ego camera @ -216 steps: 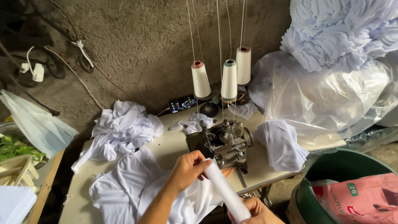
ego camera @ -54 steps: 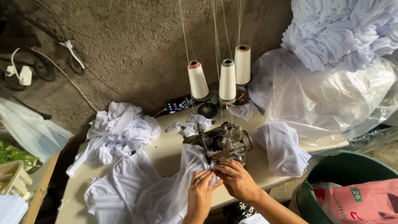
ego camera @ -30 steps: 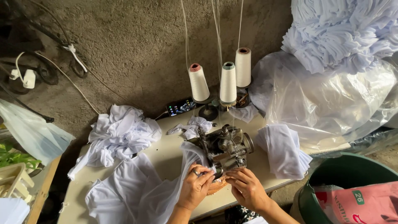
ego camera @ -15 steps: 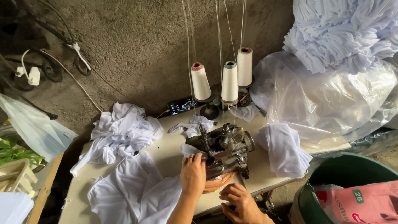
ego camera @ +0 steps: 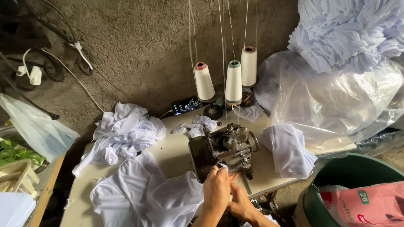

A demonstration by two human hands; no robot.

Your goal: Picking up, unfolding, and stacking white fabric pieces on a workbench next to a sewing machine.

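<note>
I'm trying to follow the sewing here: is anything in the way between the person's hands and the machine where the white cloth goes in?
Nothing visible. The left hand and right hand are already at the front of the sewing machine, on the white cloth. The folded white stack lies off to the side.

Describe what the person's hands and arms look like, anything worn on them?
Both are bare: the left hand and right hand show no gloves, and no rings or watch that I can make out. The forearms entering from the bottom edge are uncovered, with no sleeve in view. Fingertips are partly hidden against the sewing machine.
</note>
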